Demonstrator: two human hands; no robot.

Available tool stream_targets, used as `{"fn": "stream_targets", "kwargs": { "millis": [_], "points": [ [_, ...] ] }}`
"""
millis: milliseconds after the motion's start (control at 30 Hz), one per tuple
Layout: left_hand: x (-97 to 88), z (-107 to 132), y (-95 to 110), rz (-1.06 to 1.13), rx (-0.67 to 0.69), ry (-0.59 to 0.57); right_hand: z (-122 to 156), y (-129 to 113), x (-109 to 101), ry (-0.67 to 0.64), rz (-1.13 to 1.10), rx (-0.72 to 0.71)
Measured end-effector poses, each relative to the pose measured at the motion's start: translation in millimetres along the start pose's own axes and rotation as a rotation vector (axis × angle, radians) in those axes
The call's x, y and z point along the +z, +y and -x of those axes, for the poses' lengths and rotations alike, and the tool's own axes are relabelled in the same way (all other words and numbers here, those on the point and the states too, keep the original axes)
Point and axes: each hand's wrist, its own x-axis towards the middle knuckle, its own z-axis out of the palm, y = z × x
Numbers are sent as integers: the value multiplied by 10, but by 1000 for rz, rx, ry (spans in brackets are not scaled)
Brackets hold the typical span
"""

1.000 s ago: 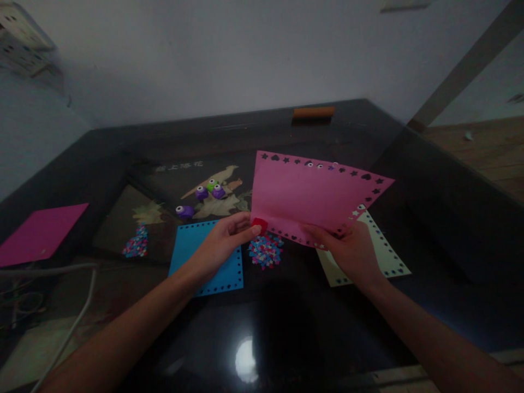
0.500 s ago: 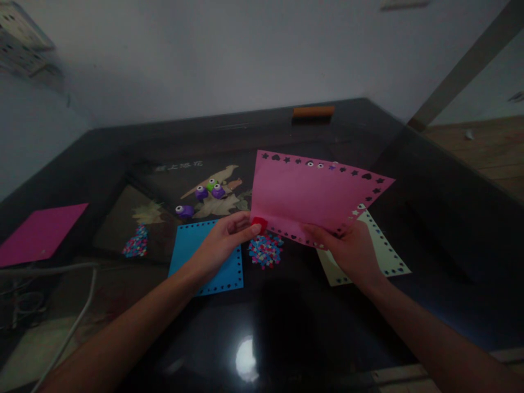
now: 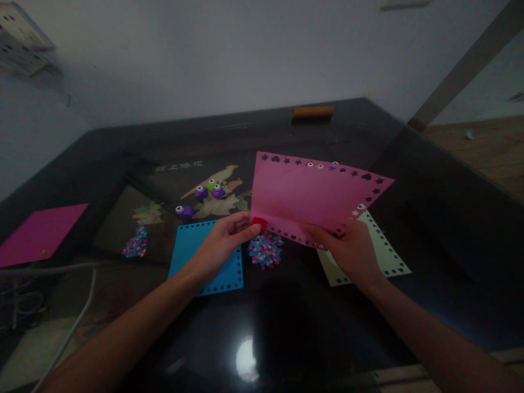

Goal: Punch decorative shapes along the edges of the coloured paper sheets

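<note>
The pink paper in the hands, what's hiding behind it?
Behind the pink paper, yellow paper pokes out lower right; what look like toy eyes show through top holes. The rest is covered.

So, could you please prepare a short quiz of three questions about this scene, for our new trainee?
1. What is under the thumb of the left hand? A) a brown cylinder B) a small red piece C) a green figure
2. True or false: a blue rectangular paper sheet lies left of a pale yellow paper sheet.
3. Fill in: the right hand holds a ____ paper sheet with punched hearts and stars.

Key: 1 B; 2 true; 3 pink.
</note>
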Motion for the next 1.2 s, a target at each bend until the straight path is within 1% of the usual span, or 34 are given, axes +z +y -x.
{"fn": "stream_targets", "kwargs": {
  "millis": [467, 700, 867, 1100, 1200],
  "points": [
    [9, 8, -14, 8, 12, 6, -3, 19, 17, -5, -37, 8],
    [-5, 17, -16, -33, 15, 21, -8, -6, 13, -9, -16, 3],
    [-2, 25, -35, -50, 21, 38, -7, -13, 12, -13, -68, 21],
    [28, 35, -76, -88, 48, 98, -7, -10, 8, -8, -65, -17],
    [37, 36, -80, -107, 61, 102, -7, -12, 0, -25, -58, -12]
  ]
}}
